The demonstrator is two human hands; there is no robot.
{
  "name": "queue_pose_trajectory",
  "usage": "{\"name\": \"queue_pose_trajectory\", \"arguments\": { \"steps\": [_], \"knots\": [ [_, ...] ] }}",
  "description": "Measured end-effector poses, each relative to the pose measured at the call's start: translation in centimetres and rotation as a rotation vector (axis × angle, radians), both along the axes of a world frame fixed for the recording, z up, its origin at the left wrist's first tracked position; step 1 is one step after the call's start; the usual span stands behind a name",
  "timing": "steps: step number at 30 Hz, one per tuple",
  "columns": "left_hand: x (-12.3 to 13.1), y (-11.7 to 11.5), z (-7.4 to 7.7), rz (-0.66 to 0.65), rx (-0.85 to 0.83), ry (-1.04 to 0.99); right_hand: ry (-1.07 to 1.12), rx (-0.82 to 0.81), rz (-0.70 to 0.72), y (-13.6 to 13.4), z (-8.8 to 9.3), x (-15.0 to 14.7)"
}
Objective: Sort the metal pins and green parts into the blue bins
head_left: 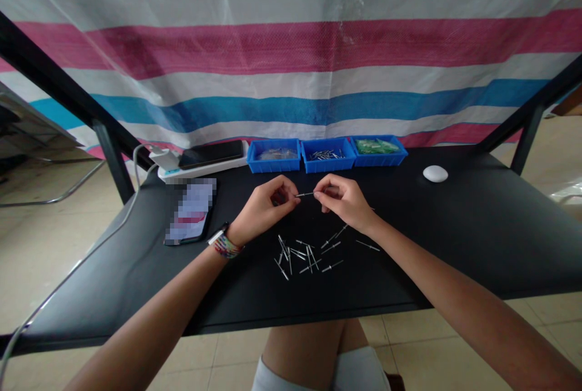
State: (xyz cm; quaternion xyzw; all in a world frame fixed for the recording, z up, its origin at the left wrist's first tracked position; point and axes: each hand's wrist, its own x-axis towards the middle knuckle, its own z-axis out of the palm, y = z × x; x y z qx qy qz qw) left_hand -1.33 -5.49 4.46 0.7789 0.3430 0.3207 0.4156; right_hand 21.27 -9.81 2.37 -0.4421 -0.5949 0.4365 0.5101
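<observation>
Between my two hands a thin metal pop rivet [305, 194] lies roughly level above the black table. My left hand [271, 202] pinches one end of it, and my right hand [340, 196] pinches the other. The fingers of both hands are closed, hiding the rivet's tips. Several more pop rivets [298, 253] lie scattered in a loose pile on the table, nearer to me. A few of them [334, 239] lie apart to the right, below my right hand.
Three blue bins stand in a row behind my hands: one with clear plastic bags [273, 168], one with rivets [330, 166], one with green packets [381, 161]. A phone [191, 212], a power strip [207, 168] and a dark phone on it sit left; a white mouse [435, 173] right.
</observation>
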Motion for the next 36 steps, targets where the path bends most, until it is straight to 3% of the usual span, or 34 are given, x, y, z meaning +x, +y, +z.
{"name": "queue_pose_trajectory", "arguments": {
  "steps": [4,8,10,14,21,27,32,36],
  "knots": [
    [-0.3,0.1,0.1,-0.093,-0.038,0.085,-0.007,0.133,-0.209,0.9,0.0,1.1],
    [-0.8,0.1,0.3,-0.213,0.101,0.350,-0.146,0.284,-0.604,3.5,-0.3,3.7],
    [-1.0,0.0,0.6,-0.282,0.152,0.445,-0.292,0.330,-0.715,4.8,-0.6,4.9],
    [-1.1,-0.2,1.1,-0.410,0.174,0.472,-0.468,0.292,-0.637,5.6,-1.2,5.8],
    [-1.0,0.0,1.0,-0.448,0.157,0.464,-0.491,0.345,-0.487,3.6,-1.1,3.8],
    [-0.9,0.4,0.6,-0.307,0.034,0.310,-0.322,0.233,-0.266,2.0,-0.5,1.9],
    [-0.6,0.2,0.4,-0.144,0.062,0.196,-0.171,0.005,0.042,0.4,0.1,0.4],
    [-0.5,0.2,0.3,-0.038,0.115,0.131,-0.153,-0.082,0.134,0.0,0.5,0.0]
  ]
}}
